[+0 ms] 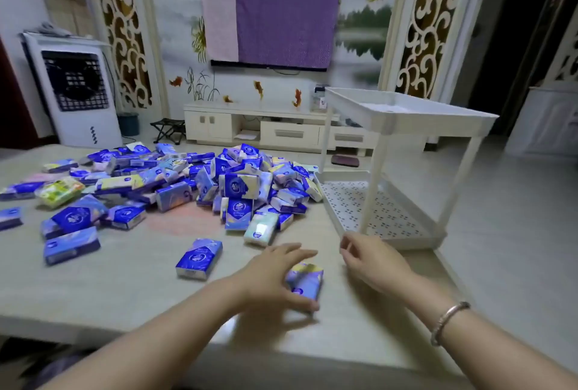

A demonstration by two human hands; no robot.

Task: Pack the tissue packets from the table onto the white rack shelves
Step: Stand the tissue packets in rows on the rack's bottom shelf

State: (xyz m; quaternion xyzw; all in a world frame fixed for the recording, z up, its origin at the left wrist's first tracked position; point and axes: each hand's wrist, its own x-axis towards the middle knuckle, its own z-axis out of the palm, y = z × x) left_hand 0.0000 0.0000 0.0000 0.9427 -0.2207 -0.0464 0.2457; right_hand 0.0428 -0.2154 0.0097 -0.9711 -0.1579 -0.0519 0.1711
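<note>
A big heap of blue and purple tissue packets [237, 183] covers the far half of the beige table [125, 280]. My left hand [275, 274] grips one purple packet [305, 281] lying on the table near the front, fingers above it and thumb under its near edge. Another blue packet [200, 258] lies loose to its left. My right hand [372, 260] hovers with loosely curled fingers, holding nothing, just in front of the white rack's perforated lower shelf [375, 211]. The rack's upper shelf [406, 108] stands above, and I see nothing on either shelf.
The rack stands at the table's right end, its thin legs [372, 183] close to my right hand. Beyond the table are a white TV cabinet [281, 130], a cloth-covered TV [272, 27], a white air cooler [78, 92] and tiled floor on the right.
</note>
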